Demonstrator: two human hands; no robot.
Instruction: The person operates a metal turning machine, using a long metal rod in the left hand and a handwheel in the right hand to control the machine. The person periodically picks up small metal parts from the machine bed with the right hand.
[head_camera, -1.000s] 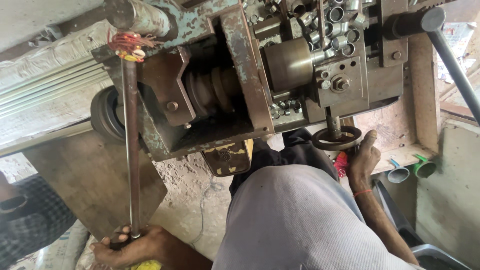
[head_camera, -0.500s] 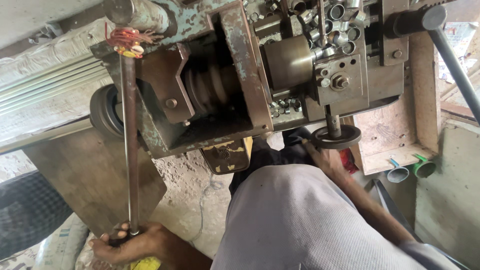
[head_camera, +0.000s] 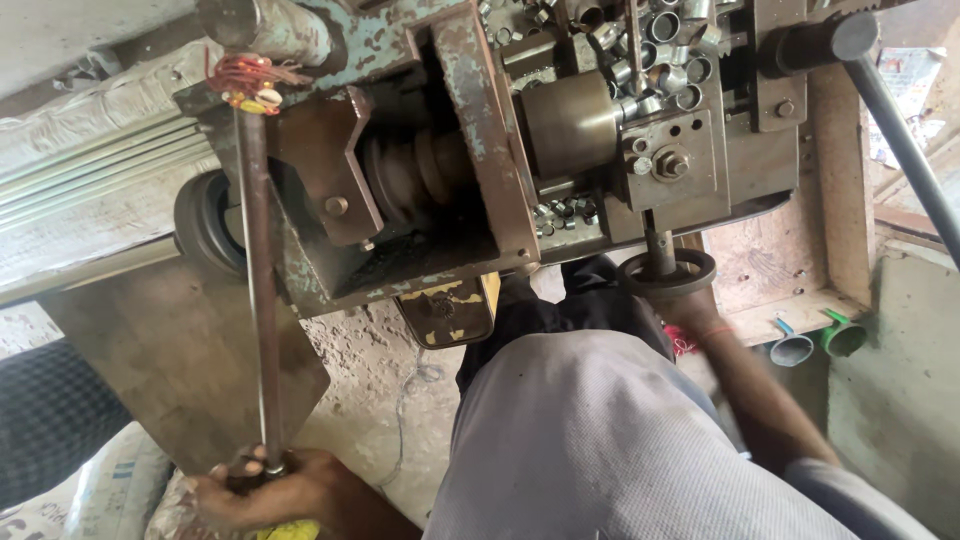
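The person's left hand (head_camera: 265, 490) is closed around the near end of a long metal lever rod (head_camera: 255, 290), at the lower left of the view. The rod's long axis runs almost straight away from that hand, from the near edge up to the far left of the worn, blue-painted machine (head_camera: 440, 150), where its top end is bound with red wire (head_camera: 243, 80). The right hand (head_camera: 690, 300) sits on the underside of a small round handwheel (head_camera: 668, 272) that hangs on a short shaft at the machine's near right side; it touches the rim, but whether the fingers are wrapped around it cannot be told, since the wheel hides them. The two controls lie well apart, each with its own hand: the rod to the left, the handwheel to the right, the person's grey-clad leg (head_camera: 600, 440) between them. On the far side of the machine lies a heap of short metal rings (head_camera: 660, 40).
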